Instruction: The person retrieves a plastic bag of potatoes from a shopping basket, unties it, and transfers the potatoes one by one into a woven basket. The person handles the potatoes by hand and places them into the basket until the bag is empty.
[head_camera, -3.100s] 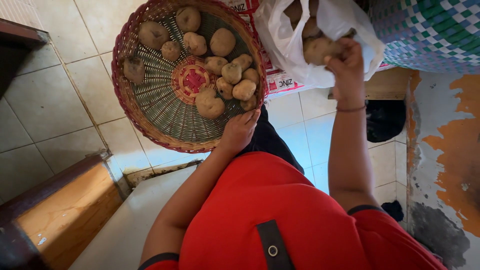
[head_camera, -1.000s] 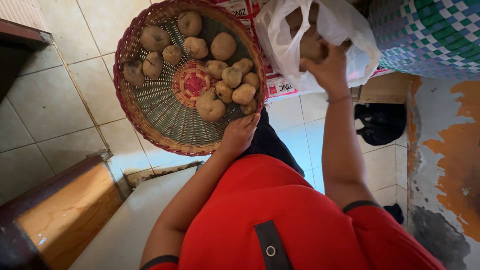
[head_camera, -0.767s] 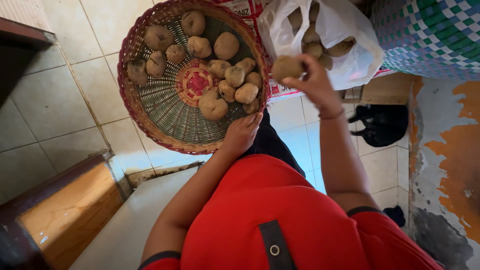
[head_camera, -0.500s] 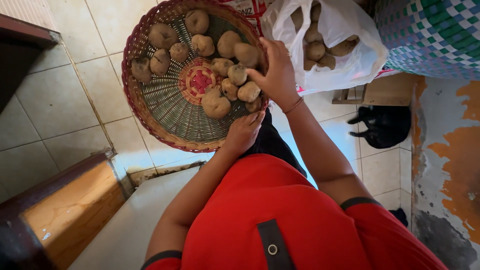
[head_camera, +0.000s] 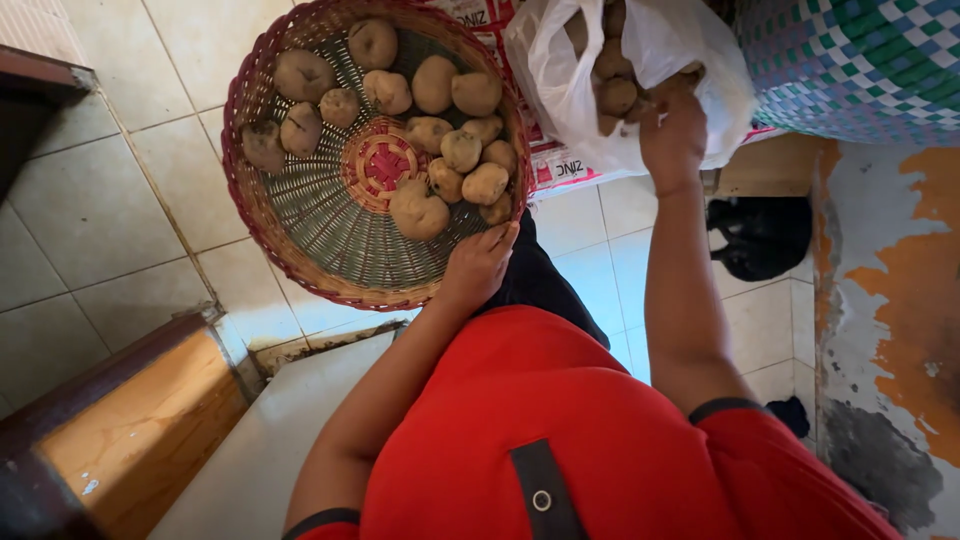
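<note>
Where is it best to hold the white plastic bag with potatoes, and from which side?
Probably the bag by its upper rim, from above at the open mouth: the film is soft and the potatoes weigh down its belly. The right hand is at that opening.

A woven stool (head_camera: 860, 60), chequered in green, blue and white, fills the upper right corner. Below it a wall (head_camera: 890, 300) shows peeling orange and grey paint. Left of the wall a dark cloth (head_camera: 765, 235) lies on the pale tiled floor (head_camera: 100, 190). Far from the stool, at the lower left, sits a wooden step (head_camera: 130, 420).
</note>
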